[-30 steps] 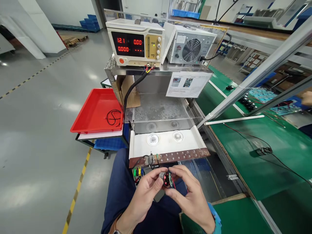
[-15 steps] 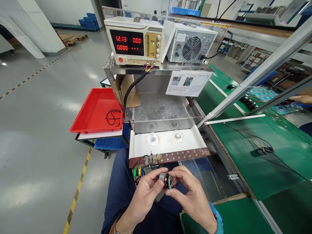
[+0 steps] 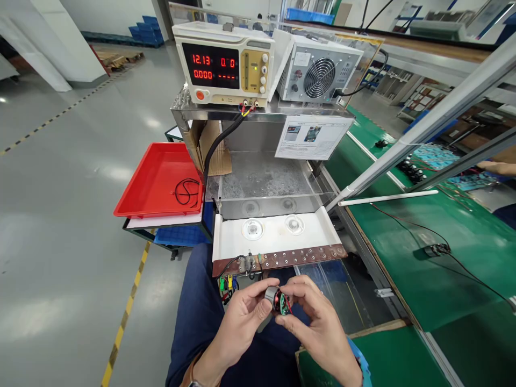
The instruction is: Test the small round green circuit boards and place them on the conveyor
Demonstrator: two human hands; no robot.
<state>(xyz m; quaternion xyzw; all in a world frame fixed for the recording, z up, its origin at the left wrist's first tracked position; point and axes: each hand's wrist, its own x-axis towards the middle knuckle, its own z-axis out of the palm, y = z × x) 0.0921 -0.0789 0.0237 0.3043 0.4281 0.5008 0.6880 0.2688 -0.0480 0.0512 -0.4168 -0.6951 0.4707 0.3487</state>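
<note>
Both of my hands pinch a small round motor (image 3: 277,300) with a metal can, a green circuit board and red and black leads. My left hand (image 3: 242,317) grips the metal end with thumb and fingers. My right hand (image 3: 318,322) pinches the board end. I hold it above my lap, just below a brown terminal strip (image 3: 282,260) with a row of holes, at the front of a white fixture (image 3: 274,236) that carries two round clear seats.
A power supply (image 3: 223,64) with red digits stands on a steel shelf beside a grey fan unit (image 3: 318,72). A red tray (image 3: 161,180) with a black wire sits left. A green conveyor belt (image 3: 423,258) runs right, with a wired part on it.
My hands have turned the motor slightly, so the green board shows more. The view has shifted a little; the supply's reading flickers.
</note>
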